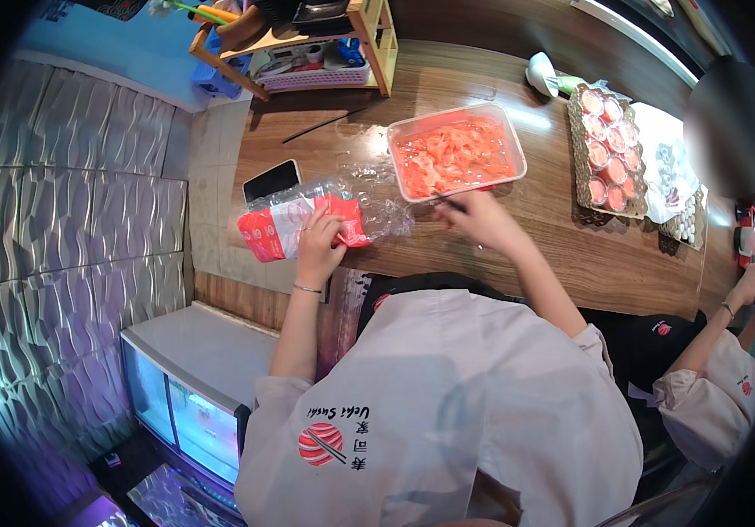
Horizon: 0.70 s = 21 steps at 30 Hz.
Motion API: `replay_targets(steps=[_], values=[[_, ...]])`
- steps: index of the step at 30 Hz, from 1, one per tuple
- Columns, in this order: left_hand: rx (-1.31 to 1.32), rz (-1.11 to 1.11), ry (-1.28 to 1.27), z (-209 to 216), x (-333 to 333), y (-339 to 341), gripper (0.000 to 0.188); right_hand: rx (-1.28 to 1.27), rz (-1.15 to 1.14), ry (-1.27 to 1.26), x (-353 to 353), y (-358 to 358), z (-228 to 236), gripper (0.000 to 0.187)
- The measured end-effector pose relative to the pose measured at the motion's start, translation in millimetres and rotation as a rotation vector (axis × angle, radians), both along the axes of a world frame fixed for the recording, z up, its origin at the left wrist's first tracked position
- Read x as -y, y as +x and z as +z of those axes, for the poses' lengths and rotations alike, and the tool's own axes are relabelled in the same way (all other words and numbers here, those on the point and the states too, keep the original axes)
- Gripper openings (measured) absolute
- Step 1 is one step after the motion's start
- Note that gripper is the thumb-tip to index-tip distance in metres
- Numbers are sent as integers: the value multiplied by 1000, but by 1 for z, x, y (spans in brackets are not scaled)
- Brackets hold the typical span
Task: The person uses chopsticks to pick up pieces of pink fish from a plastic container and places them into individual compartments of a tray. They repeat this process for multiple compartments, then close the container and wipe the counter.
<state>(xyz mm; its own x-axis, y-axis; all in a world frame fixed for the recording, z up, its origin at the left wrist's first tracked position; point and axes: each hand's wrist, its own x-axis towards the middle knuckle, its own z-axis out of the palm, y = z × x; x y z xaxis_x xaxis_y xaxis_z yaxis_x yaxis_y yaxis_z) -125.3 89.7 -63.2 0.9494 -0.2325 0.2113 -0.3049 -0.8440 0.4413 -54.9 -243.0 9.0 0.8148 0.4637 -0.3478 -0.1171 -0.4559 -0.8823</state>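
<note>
My left hand (320, 230) is closed over the right end of a red and white plastic package (282, 230), which lies near the table's front edge. Loose clear plastic film (377, 189) spreads beside it. My right hand (485, 221) grips a thin dark stick-like utensil (453, 205) at the front rim of a white rectangular tub (520, 158). Pink shreds that look like pickled ginger (456, 151) fill the tub in liquid. The utensil's tip and its exact kind are hard to make out. Something red shows under the tub's front edge.
A phone (272, 180) and a dark stick (320, 126) lie left of the tub. Behind stands a wooden shelf (377, 53). To the right are a patterned tray (581, 167) of small pink-filled cups and a white bowl (541, 75). Another person's hand (748, 285) works far right.
</note>
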Motion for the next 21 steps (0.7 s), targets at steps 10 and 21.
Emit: replay_targets(steps=[10,21], values=[[173,81,-249,-7,-5,-35,28,347,16,-239,-156,32,-68,25],[170,-61,-99,-19,-37,-36,19,-110,386,-362,-159,34,-100,52]])
